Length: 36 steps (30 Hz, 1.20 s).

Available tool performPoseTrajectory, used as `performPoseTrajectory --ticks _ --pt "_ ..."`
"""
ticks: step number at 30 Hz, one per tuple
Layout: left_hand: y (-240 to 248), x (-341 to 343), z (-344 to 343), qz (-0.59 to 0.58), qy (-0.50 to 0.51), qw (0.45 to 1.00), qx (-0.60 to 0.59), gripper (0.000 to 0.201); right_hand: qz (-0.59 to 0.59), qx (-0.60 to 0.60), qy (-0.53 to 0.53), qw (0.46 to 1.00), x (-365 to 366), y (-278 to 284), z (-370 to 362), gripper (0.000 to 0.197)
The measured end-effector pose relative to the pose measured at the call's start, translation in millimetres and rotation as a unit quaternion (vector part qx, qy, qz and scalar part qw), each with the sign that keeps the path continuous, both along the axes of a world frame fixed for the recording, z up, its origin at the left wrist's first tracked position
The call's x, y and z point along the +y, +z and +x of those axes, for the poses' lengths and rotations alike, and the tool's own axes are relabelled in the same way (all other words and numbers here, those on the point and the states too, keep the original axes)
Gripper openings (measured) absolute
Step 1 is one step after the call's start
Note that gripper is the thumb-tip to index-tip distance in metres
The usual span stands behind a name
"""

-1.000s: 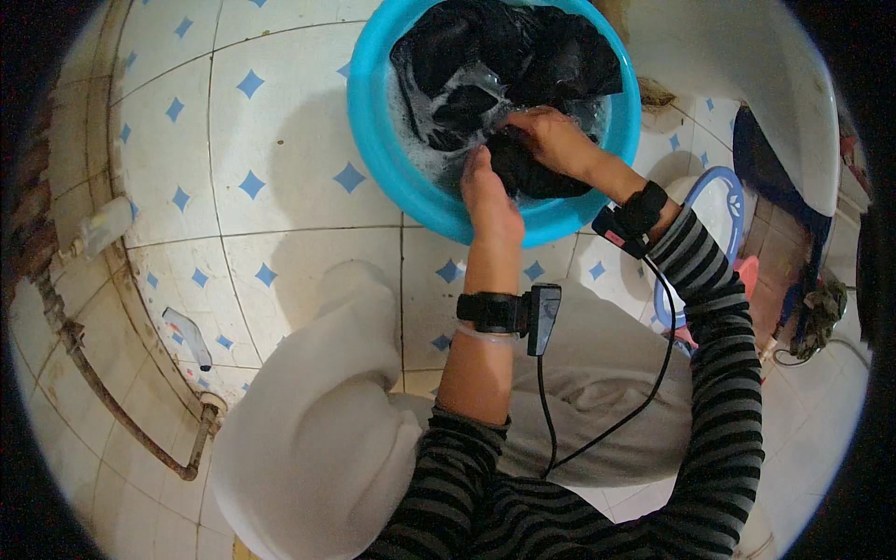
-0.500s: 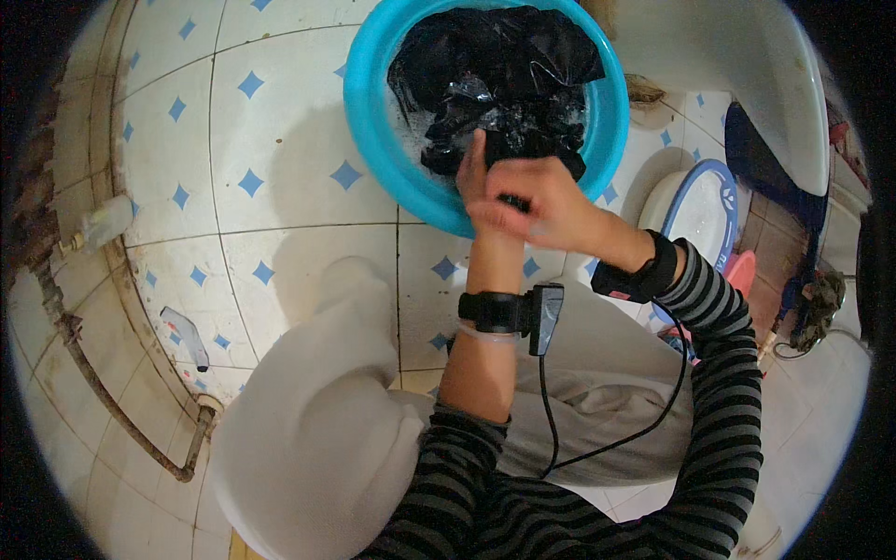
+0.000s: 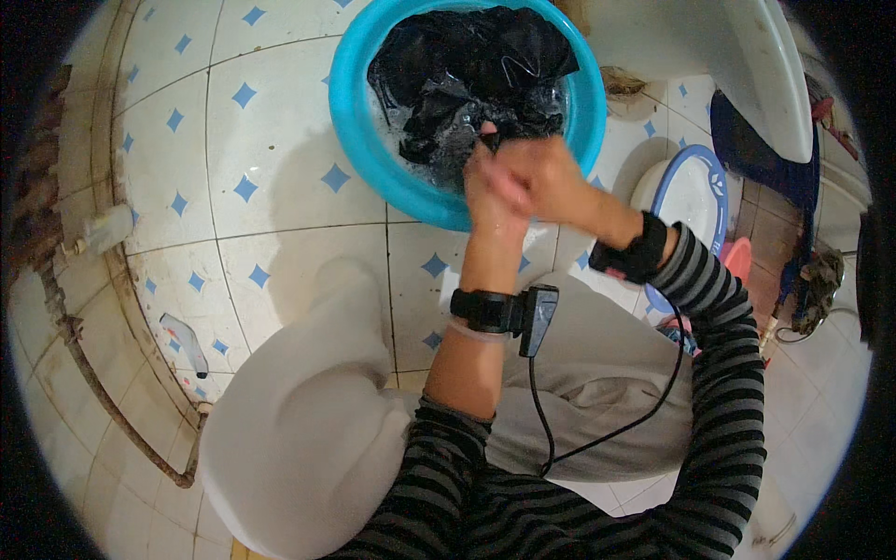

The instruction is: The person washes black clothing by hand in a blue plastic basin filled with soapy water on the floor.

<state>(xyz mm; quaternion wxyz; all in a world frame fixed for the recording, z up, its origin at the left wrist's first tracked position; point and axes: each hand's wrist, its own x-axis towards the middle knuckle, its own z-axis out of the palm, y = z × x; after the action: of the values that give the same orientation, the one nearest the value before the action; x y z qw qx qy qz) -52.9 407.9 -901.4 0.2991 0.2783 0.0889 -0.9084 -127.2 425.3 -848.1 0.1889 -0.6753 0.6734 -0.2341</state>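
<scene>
Soaking in a round turquoise basin (image 3: 351, 121) is a wet black garment (image 3: 467, 56), bunched up in sudsy water. Over the basin's near rim, my two hands press together with a fold of the black cloth between them. My left hand (image 3: 487, 187) is underneath, closed on the cloth, one fingertip sticking up past it. Across it lies my right hand (image 3: 546, 177), its fingers curled tightly on the same fold. Motion smears the fingers, and the right hand covers part of the left. Each wrist wears a black strap; a cable runs from the left one's small device.
A white basin with a blue rim (image 3: 714, 191) stands at the right, a pink object (image 3: 737, 261) beside it. A pale curved fixture (image 3: 747, 75) overhangs the upper right. Along the left wall are a plastic bottle (image 3: 107, 227), a white tube (image 3: 182, 343) and a rusty pipe (image 3: 112, 406).
My right hand has shifted slightly up and left over the left hand. The left hand's raised finger shows less now. The whole view has moved a little, so the basin sits further left.
</scene>
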Motion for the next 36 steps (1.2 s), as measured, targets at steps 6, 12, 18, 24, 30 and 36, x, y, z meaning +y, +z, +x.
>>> performPoseTrajectory --ticks 6,12,18,24,30,36 --pt "-33 10 3 -0.041 0.007 0.997 0.059 0.026 -0.060 -0.047 0.005 0.997 -11 12 15 0.017" --pt "24 9 -13 -0.013 -0.091 0.978 -0.185 0.029 0.022 -0.087 -0.066 0.994 -9 -6 -14 0.015" --pt "31 -3 -6 -0.094 0.016 0.991 -0.091 0.034 0.004 -0.367 -0.136 0.920 -6 14 0 0.013" --pt "21 5 -3 -0.003 0.104 0.980 0.170 0.037 -0.050 -0.130 0.016 0.990 2 21 11 0.019" --pt "32 -14 0 -0.058 0.014 0.992 -0.108 0.028 -0.038 -0.200 -0.099 0.974 3 18 8 0.026" --pt "38 -16 -12 0.012 0.043 0.996 -0.080 0.024 -0.088 -0.349 -0.174 0.916 -7 15 10 0.027"
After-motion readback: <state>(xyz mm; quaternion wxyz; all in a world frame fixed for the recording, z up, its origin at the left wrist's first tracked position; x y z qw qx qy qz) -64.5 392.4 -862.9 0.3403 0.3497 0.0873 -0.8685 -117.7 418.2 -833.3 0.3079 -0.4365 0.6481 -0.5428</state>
